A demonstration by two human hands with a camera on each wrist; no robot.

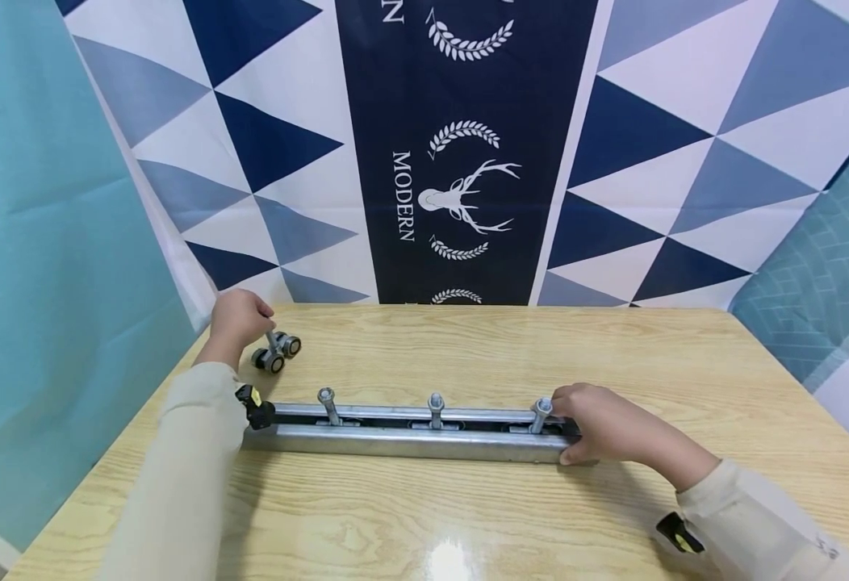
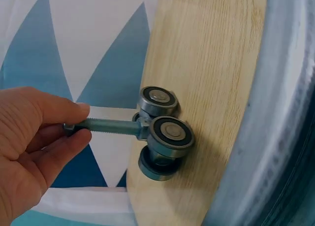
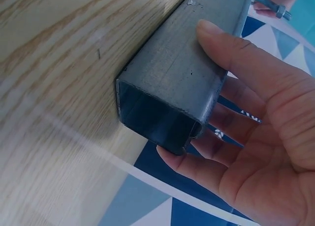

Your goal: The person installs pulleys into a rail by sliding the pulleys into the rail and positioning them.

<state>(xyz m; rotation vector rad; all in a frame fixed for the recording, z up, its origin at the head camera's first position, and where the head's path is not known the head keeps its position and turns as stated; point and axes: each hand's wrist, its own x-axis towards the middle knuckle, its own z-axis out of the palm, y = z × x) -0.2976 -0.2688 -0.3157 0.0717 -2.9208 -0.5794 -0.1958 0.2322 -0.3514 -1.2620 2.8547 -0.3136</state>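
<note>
Toward the table's far left, my left hand point(image 1: 239, 319) pinches the end of a threaded bolt point(image 2: 110, 126) between thumb and fingers. That bolt belongs to a roller trolley point(image 2: 170, 132) with several bearing wheels, which appears just at or over the tabletop. A slotted steel channel rail point(image 1: 395, 442) lies crosswise on the table, slot upward. Three upright bolts point(image 1: 435, 410) stick out of its slot; their lower parts are mostly hidden inside. My right hand point(image 1: 606, 424) grips the rail's right end, thumb on the near side wall. In the right wrist view, the rail's end is an open square.
The wood-grain table point(image 1: 453, 508) runs back to a patterned curtain point(image 1: 461, 186). Teal cloth point(image 1: 69, 282) hangs along the left side. Black wrist cameras point(image 1: 253, 406) sit on both sleeves, the left one close to the rail's left end.
</note>
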